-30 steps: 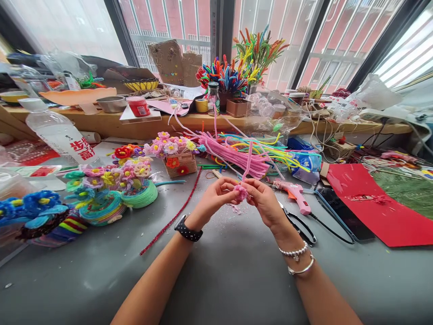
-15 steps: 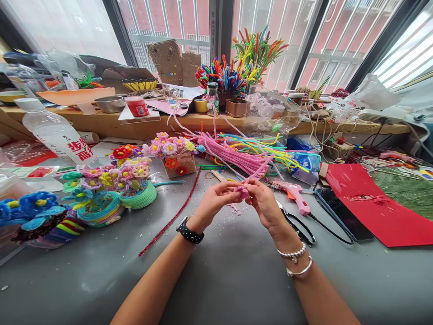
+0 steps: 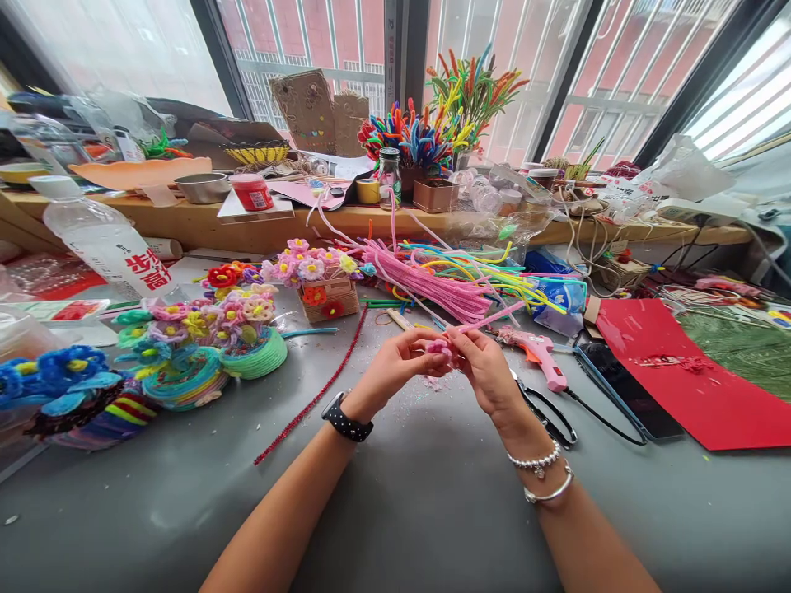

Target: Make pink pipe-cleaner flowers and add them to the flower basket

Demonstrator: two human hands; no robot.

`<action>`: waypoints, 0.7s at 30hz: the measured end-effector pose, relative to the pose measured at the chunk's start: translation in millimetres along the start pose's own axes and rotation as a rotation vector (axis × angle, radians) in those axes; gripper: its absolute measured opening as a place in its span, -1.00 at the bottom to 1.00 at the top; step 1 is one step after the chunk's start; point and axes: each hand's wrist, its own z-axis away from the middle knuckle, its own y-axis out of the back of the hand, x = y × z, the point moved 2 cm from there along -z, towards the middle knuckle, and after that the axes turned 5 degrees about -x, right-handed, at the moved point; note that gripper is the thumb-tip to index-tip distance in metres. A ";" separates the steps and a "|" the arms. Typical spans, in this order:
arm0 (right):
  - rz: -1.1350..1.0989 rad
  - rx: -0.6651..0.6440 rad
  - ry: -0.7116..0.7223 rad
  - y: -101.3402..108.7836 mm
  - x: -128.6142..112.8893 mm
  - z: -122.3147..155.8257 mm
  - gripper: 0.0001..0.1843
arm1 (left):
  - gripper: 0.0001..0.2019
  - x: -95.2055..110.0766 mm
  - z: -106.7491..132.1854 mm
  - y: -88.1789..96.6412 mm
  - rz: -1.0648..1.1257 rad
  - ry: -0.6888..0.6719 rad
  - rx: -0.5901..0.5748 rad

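Between my hands is a pink pipe cleaner [image 3: 494,316], part of it curled into a small loopy bunch. My left hand [image 3: 399,364] pinches that curled bunch between thumb and fingers. My right hand [image 3: 485,366] grips the same pipe cleaner close by, and its straight end sticks out to the upper right past my fingers. Just behind lies a thick bundle of pink pipe cleaners [image 3: 432,287]. A pink glue gun [image 3: 544,358] and black-handled scissors [image 3: 549,416] rest beside my right hand. To the left, a red glittery pipe cleaner [image 3: 312,399] lies on the table.
Pipe-cleaner flower pots [image 3: 253,354] and a water bottle [image 3: 105,239] stand at left. A small basket of pink flowers [image 3: 330,298] sits behind my left hand. At right are a phone [image 3: 621,391] and red card [image 3: 710,412]. A cluttered wooden sill [image 3: 272,231] runs along the windows.
The free end of the pink pipe cleaner has swung down and to the right, now pointing more sideways. Both hands stay in nearly the same place.
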 end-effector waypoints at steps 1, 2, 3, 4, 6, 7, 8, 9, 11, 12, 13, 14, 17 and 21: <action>-0.003 0.003 0.006 0.3 -0.1 -0.1 -0.75 | -0.70 0.0 0.0 0.1 0.006 -0.003 0.000; -0.009 -0.004 0.007 0.4 -0.3 -0.2 -0.74 | -0.71 0.1 0.2 0.1 0.013 -0.005 -0.001; -0.017 -0.017 0.000 0.3 -0.7 -0.1 -0.73 | -0.72 0.4 0.4 0.2 0.022 -0.007 -0.005; -0.026 -0.031 -0.014 0.2 -1.1 0.0 -0.73 | -0.73 0.7 0.7 0.2 0.032 -0.008 -0.010; -0.045 -0.050 -0.056 -0.2 -1.8 0.7 -0.72 | -0.75 1.9 1.7 0.1 0.048 -0.010 -0.023; -0.057 -0.057 -0.078 -0.5 -2.1 1.2 -0.72 | -0.76 2.6 2.3 0.0 0.058 -0.013 -0.031; -0.069 -0.064 -0.099 -0.9 -2.4 1.6 -0.72 | -0.77 3.5 2.8 -0.2 0.069 -0.016 -0.041; -0.083 -0.074 -0.119 -1.5 -2.5 2.1 -0.72 | -0.79 4.4 3.4 -0.5 0.082 -0.019 -0.049; -0.115 -0.104 -0.150 -3.3 -2.6 3.1 -0.73 | -0.80 5.7 4.2 -0.8 0.108 -0.023 -0.062; -0.135 -0.118 -0.160 -4.3 -2.6 3.6 -0.74 | -0.81 6.0 4.5 -0.7 0.120 -0.023 -0.066; -0.158 -0.127 -0.167 -5.3 -2.8 4.1 -0.75 | -0.81 6.0 4.6 -0.4 0.128 -0.023 -0.069; -0.180 -0.136 -0.175 -6.2 -2.9 4.5 -0.75 | -0.81 5.7 4.7 0.1 0.132 -0.024 -0.073; -0.207 -0.159 -0.206 -7.8 -2.7 5.6 -0.74 | -0.83 4.0 4.6 2.0 0.129 -0.037 -0.101; -0.169 -0.154 -0.184 -5.8 -1.8 5.0 -0.75 | -0.86 4.4 4.8 2.4 0.123 -0.051 -0.139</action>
